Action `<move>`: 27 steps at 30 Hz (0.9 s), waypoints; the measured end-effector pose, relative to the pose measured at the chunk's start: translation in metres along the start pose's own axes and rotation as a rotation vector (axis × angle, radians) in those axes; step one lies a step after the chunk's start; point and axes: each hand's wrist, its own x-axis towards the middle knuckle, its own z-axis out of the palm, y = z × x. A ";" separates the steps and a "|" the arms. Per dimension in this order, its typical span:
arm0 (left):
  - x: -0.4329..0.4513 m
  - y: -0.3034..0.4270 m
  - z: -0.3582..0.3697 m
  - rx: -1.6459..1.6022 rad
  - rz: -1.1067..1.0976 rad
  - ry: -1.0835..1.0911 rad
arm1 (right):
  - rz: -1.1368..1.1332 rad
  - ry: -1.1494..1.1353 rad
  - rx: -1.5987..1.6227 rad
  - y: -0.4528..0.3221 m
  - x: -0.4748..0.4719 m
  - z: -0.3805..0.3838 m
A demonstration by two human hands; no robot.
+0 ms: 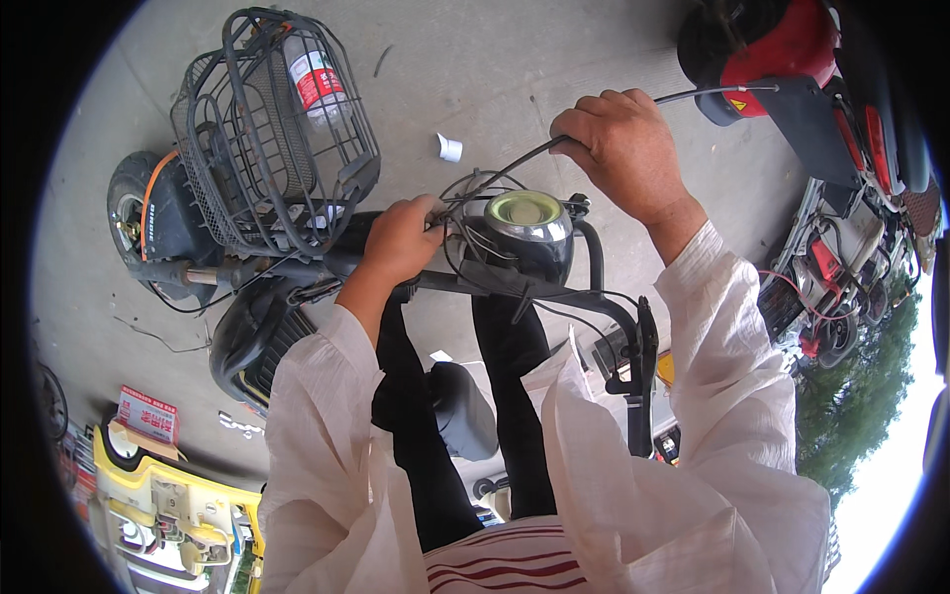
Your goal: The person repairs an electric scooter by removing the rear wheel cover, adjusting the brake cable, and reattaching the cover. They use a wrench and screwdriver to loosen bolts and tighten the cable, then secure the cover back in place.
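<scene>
My right hand (625,152) is closed around a black sheathed cable (516,158), held above the floor. Past that fist, the cable's free end runs to the upper right and ends in a thin bare metal tip. My left hand (403,241) pinches the same cable where it meets a loose bundle of thin wires (475,241); the fingertips are partly hidden. Just right of the left hand sits a round headlamp (549,249) with a chrome rim and yellowish lens. A black handlebar (445,281) passes below both hands, with a grip and lever at its right end.
A wire basket (260,141) holding a plastic bottle (315,78) is at upper left, above a small wheel (128,215). A white plastic piece (449,148) lies on the concrete floor (475,67). Red scooter bodywork (787,52) stands upper right; a yellow vehicle (178,482) is lower left.
</scene>
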 end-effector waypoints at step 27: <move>0.007 -0.012 -0.010 -0.249 0.068 -0.066 | 0.571 -0.419 0.854 -0.121 -0.018 0.072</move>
